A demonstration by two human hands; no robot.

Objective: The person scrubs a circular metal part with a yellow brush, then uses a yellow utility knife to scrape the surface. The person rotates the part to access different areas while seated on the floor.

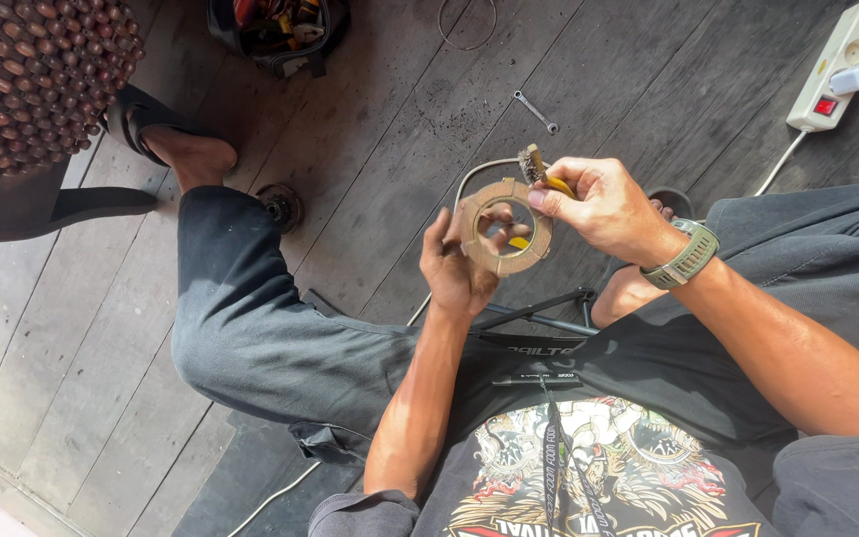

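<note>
My left hand (454, 268) holds a tan ring-shaped disc (505, 227) upright by its lower left edge, fingers showing through its round opening. My right hand (599, 204) grips a small wire brush (533, 165) with a yellow handle, its bristle head resting at the disc's upper right rim. A green watch (686, 257) sits on my right wrist. Both hands are raised above my lap, over the wooden floor.
A small wrench (535, 111) lies on the dark plank floor (370, 129) beyond the hands. A white power strip (842, 62) is at the far right. A tool bag (275, 30) sits at the top, a beaded seat cover (32, 75) top left, a round metal part (280, 206) beside my knee.
</note>
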